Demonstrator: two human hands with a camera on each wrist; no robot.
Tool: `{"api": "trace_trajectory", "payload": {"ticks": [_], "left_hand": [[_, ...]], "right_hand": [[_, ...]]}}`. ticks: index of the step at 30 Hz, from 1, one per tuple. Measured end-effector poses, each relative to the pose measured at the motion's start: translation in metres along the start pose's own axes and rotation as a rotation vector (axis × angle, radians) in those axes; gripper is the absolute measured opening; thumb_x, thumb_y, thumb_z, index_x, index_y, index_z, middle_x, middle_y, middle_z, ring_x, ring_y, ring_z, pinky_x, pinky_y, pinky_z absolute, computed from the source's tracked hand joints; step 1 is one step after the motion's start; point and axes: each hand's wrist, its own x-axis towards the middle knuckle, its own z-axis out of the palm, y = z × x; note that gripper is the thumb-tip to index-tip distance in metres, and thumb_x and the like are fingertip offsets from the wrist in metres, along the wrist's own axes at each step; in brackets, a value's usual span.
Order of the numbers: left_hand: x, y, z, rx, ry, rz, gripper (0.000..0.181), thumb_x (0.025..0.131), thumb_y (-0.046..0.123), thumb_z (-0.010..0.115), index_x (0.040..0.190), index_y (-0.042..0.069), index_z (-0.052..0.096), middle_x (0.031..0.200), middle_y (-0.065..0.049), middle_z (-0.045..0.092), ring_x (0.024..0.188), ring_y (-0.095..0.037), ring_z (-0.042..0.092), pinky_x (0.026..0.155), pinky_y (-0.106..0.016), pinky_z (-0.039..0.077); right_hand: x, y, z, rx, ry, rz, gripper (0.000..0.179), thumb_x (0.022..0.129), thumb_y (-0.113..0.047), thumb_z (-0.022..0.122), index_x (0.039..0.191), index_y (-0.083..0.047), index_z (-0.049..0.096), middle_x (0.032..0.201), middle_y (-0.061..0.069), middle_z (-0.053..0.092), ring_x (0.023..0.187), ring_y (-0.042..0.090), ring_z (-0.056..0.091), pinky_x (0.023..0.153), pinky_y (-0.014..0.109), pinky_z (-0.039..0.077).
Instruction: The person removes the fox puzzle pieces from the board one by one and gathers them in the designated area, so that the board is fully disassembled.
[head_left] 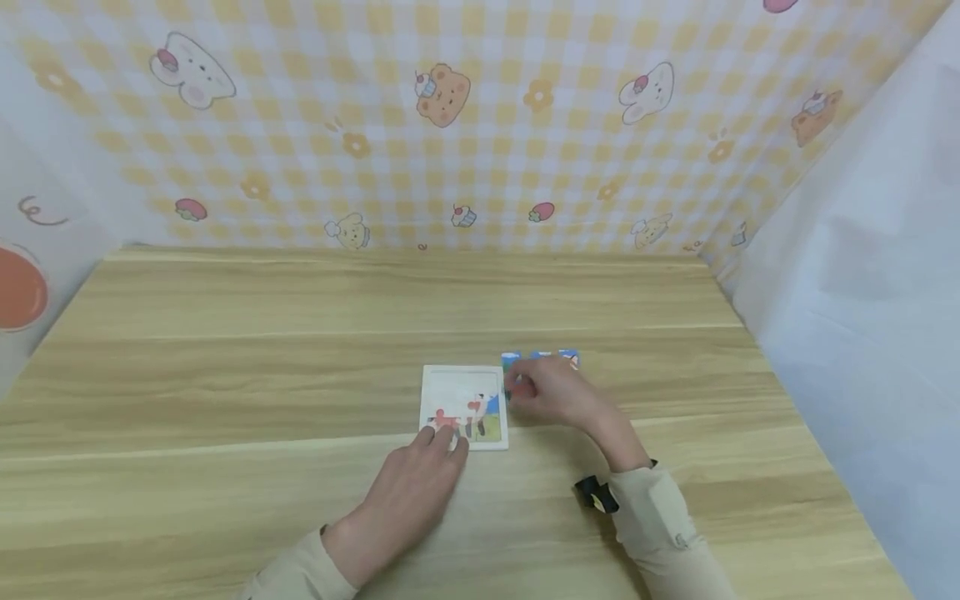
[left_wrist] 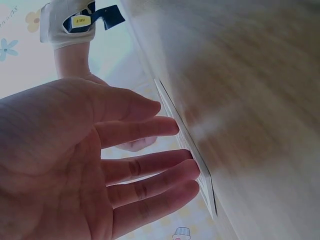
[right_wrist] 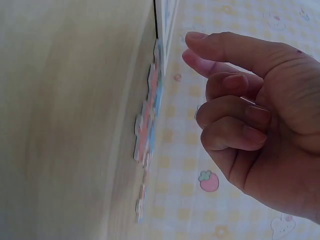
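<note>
A white-framed jigsaw board lies flat on the table. Fitted pieces with part of an animal picture fill its lower right; its upper left is plain white. My left hand rests its fingertips on the board's near edge, the fingers fairly straight in the left wrist view. Just right of the board, my right hand hovers over loose jigsaw pieces, covering some of them in the head view. Its thumb and index finger reach forward with nothing visible between them, while the other fingers curl toward the palm.
The wood-grain table reaches back to a yellow checked cloth with cartoon prints. White cloth hangs along the right side. A dark strap sticks out by the right sleeve cuff.
</note>
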Motion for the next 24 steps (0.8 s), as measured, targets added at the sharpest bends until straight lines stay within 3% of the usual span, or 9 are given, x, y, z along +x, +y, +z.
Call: {"api": "trace_trajectory", "payload": {"ticks": [7, 14, 24], "left_hand": [[0.0, 0.001, 0.001, 0.022, 0.01, 0.014, 0.023, 0.076, 0.005, 0.064, 0.099, 0.001, 0.067, 0.084, -0.009, 0.053, 0.067, -0.018, 0.048, 0.037, -0.022, 0.032], [0.001, 0.001, 0.0, 0.035, -0.004, 0.017, 0.023, 0.079, 0.01, 0.065, 0.1, 0.002, 0.067, 0.084, -0.009, 0.053, 0.067, -0.018, 0.047, 0.037, -0.021, 0.032], [0.002, 0.0, 0.0, 0.013, -0.017, 0.017, 0.025, 0.078, 0.013, 0.067, 0.1, 0.002, 0.067, 0.083, -0.008, 0.053, 0.066, -0.017, 0.046, 0.037, -0.021, 0.03]], "right_hand": [[0.002, -0.009, 0.009, 0.047, -0.076, 0.039, 0.018, 0.078, -0.01, 0.071, 0.094, -0.007, 0.064, 0.058, -0.007, 0.048, 0.052, 0.006, 0.042, 0.05, 0.022, 0.04], [0.006, -0.014, 0.013, -0.002, -0.117, 0.088, 0.032, 0.077, -0.013, 0.074, 0.105, -0.004, 0.061, 0.063, -0.006, 0.049, 0.057, 0.008, 0.044, 0.054, 0.024, 0.04], [0.004, -0.012, 0.014, 0.032, -0.137, 0.125, 0.03, 0.079, -0.013, 0.073, 0.104, -0.006, 0.059, 0.065, -0.004, 0.05, 0.057, 0.01, 0.044, 0.054, 0.025, 0.04]]}}
